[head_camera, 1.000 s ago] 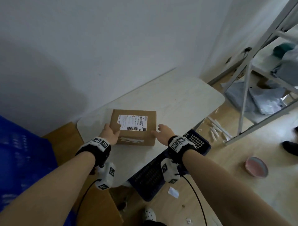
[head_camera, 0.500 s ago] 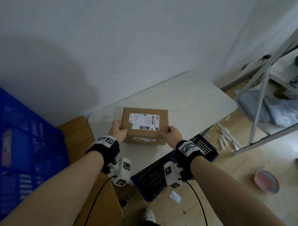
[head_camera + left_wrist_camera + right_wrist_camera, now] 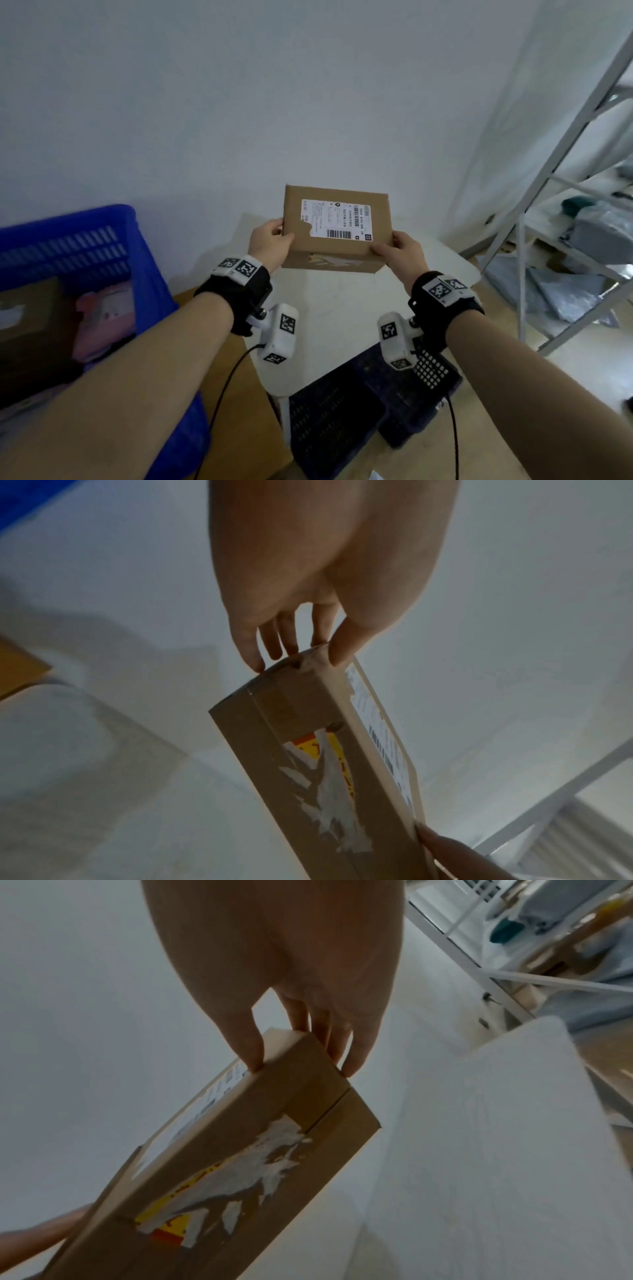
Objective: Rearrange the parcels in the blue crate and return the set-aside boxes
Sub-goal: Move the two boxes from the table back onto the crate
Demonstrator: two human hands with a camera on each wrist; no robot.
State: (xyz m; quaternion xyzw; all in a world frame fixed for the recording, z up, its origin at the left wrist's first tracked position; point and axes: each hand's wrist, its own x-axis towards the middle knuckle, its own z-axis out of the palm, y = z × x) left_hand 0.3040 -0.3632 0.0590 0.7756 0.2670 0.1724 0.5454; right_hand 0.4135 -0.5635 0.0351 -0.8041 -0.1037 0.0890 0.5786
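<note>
A brown cardboard box [image 3: 337, 228] with a white shipping label on top hangs in the air above the white table [image 3: 346, 308]. My left hand [image 3: 270, 240] grips its left end, thumb on top and fingers underneath. My right hand [image 3: 397, 250] grips its right end the same way. In the left wrist view the box [image 3: 308, 764] shows torn white and yellow tape on its side, held by my left hand [image 3: 294, 653]. In the right wrist view my right hand [image 3: 301, 1053] pinches the box [image 3: 240, 1150] at its corner. The blue crate [image 3: 113, 260] stands at the left with parcels inside.
A pink parcel [image 3: 102, 308] and a brown box [image 3: 30, 308] lie in the blue crate. A dark perforated crate [image 3: 359, 407] sits on the floor under the table's front edge. A white metal shelf rack [image 3: 555, 178] with grey bags stands at the right.
Both hands have lifted the box off the white table and raised it in the air. The view has swung left, bringing the blue crate's inside into sight.
</note>
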